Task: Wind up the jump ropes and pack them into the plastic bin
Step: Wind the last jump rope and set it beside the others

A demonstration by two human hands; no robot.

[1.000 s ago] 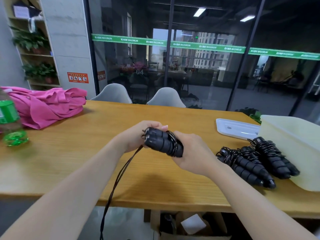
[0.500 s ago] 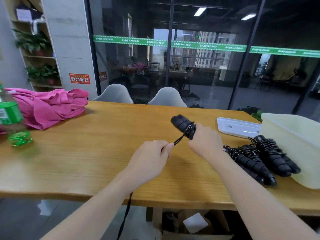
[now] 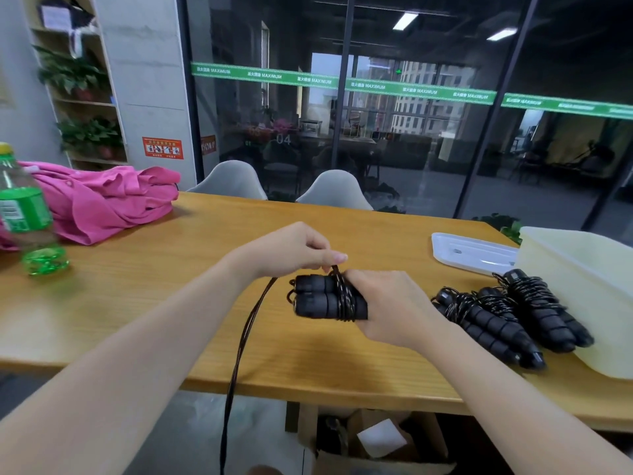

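Observation:
My right hand (image 3: 390, 303) grips a pair of black foam jump rope handles (image 3: 318, 299), held level over the wooden table (image 3: 144, 303), with a few turns of dark cord around them. My left hand (image 3: 294, 250) pinches the loose cord (image 3: 246, 334) just above the handles; the rest of the cord trails down past the table's front edge. Several wound jump ropes (image 3: 507, 313) lie in a pile on the table at the right, against the pale plastic bin (image 3: 582, 289).
The bin's white lid (image 3: 469, 252) lies flat behind the pile. At the left stand a green plastic bottle (image 3: 27, 217) and a heap of pink cloth (image 3: 102, 197). Two grey chairs (image 3: 281, 186) face the far side. A cardboard box (image 3: 370, 440) sits under the table.
My right hand has turned the handles from upright to level and brought them lower. My left hand has risen from below the handles to just above them, carrying the cord over.

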